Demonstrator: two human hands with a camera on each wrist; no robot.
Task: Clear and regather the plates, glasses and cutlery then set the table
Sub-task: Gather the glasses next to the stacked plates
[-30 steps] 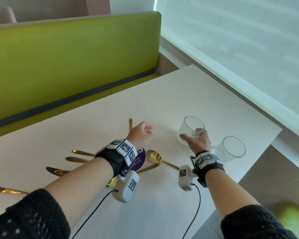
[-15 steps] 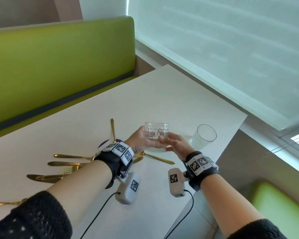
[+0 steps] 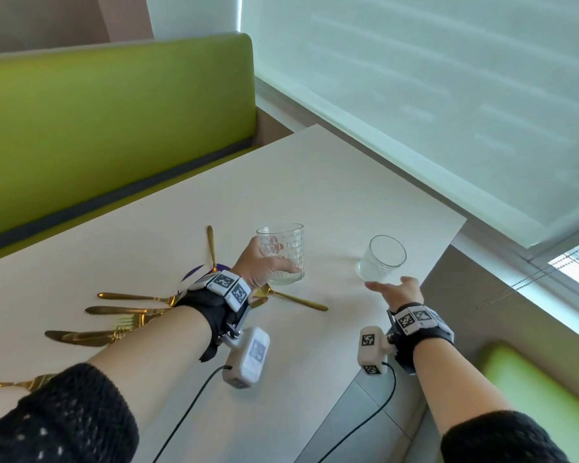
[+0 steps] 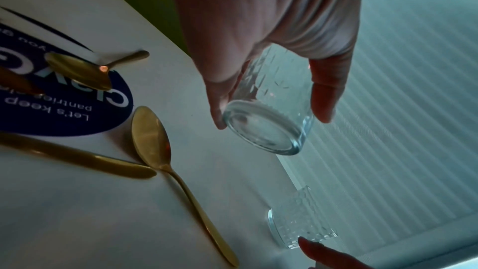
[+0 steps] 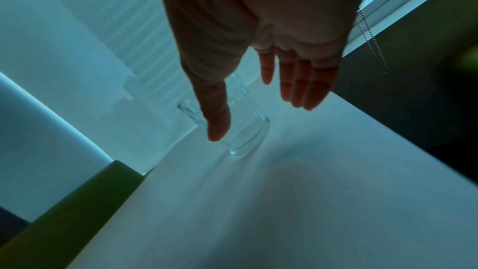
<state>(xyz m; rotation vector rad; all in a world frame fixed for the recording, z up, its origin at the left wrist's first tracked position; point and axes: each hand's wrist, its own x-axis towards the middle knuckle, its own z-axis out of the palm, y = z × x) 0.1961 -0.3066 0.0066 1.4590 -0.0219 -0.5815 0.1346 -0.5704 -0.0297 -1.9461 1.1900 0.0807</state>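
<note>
My left hand (image 3: 264,267) grips a clear patterned glass (image 3: 283,252) and holds it above the white table (image 3: 315,202); in the left wrist view that glass (image 4: 269,122) sits between thumb and fingers, its thick base toward the camera. A second glass (image 3: 380,267) stands near the table's right edge. My right hand (image 3: 395,289) is open, fingers straight, just short of this glass (image 5: 240,130), thumb beside it. Gold cutlery (image 3: 124,315) lies fanned out at the left, with a gold spoon (image 4: 155,144) near the held glass.
A purple round sticker (image 4: 64,107) lies on the table under the cutlery. A green bench (image 3: 114,128) runs along the far side, a blinded window (image 3: 415,78) to the right. The table's right edge (image 3: 448,242) drops off just past the standing glass.
The glass passed from my right hand to my left, which now holds it alone. My right hand let go and moved right toward the second glass.
</note>
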